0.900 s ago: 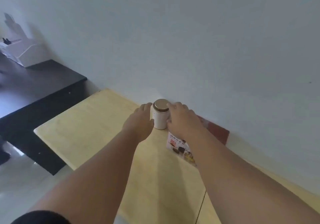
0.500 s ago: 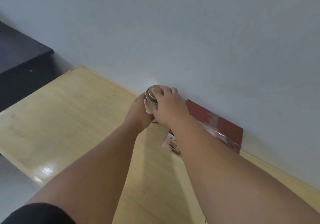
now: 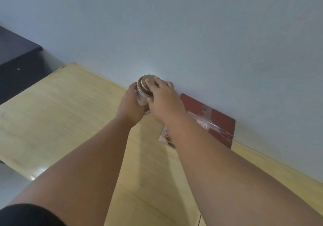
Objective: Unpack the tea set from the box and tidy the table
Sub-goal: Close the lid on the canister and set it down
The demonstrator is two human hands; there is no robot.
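Observation:
A small white tea canister (image 3: 142, 98) with a gold metal lid (image 3: 144, 84) is held tilted near the wall at the far side of the light wooden table (image 3: 57, 114). My left hand (image 3: 131, 103) wraps around the canister's body. On top, my right hand (image 3: 161, 96) grips the lid with its fingers over the rim. A flat dark red box (image 3: 218, 122) with clear tape lies against the wall to the right, partly behind my right forearm. A printed leaflet (image 3: 167, 136) pokes out beside it.
The pale wall (image 3: 192, 33) runs along the table's far edge. A black cabinet (image 3: 15, 54) stands to the left, beyond the table's corner. Grey floor (image 3: 10, 182) shows at the lower left.
The canister has gone from standing upright between both hands to being tilted, with my right hand now over its lid. The view has shifted right, away from the black cabinet.

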